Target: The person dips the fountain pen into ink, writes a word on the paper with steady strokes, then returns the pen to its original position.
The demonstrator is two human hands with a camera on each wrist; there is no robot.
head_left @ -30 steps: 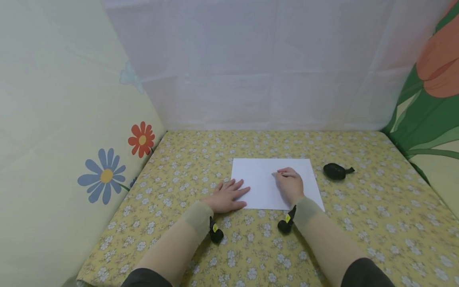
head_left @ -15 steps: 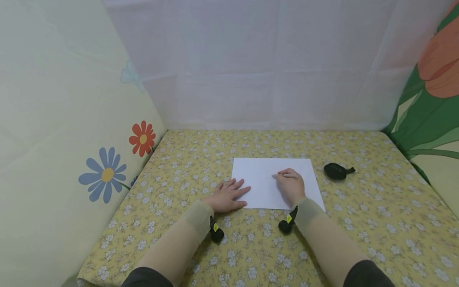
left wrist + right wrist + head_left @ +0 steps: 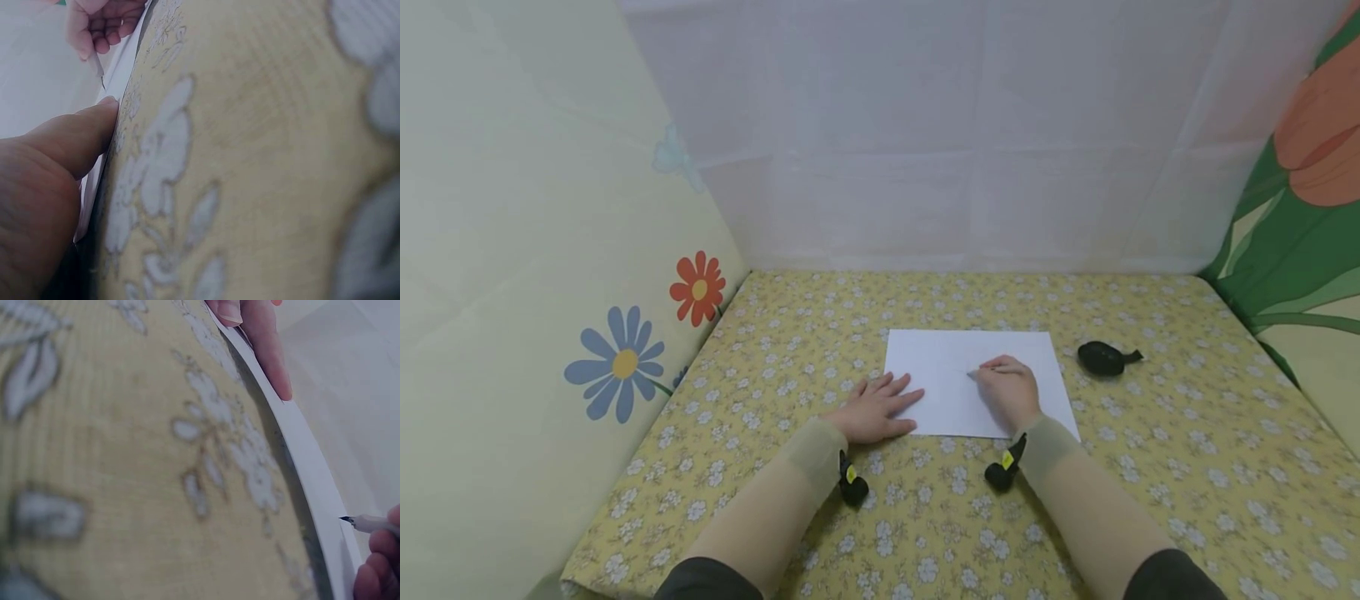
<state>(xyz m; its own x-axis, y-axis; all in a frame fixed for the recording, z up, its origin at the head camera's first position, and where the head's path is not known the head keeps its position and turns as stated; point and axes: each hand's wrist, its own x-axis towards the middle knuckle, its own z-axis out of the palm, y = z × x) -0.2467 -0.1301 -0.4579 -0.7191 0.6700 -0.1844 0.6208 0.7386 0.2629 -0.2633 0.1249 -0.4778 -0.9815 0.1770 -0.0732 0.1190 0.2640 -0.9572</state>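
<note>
A white sheet of paper (image 3: 932,354) lies on the patterned tablecloth in the head view. My left hand (image 3: 874,412) rests flat on its lower left corner, fingers spread. Over the sheet's right half, my right hand (image 3: 1009,390) pinches a light-barrelled pen (image 3: 992,370). Its dark, thin tip points left, at the paper. In the right wrist view the pen (image 3: 369,523) shows a black pointed end close to the sheet (image 3: 312,462). The left wrist view shows my left thumb (image 3: 94,128) near the paper's edge, with the pen (image 3: 96,64) beyond it. Any marks on the paper are too faint to tell.
Right of the paper lies a black bulb-shaped object (image 3: 1101,358) with a narrow neck. A yellow floral tablecloth (image 3: 820,317) covers the table. White cloth (image 3: 880,167) hangs behind it, and printed flower panels stand at both sides.
My right hand and the pen have moved slightly towards me over the paper. The left hand, the sheet and the black object have stayed in place.
</note>
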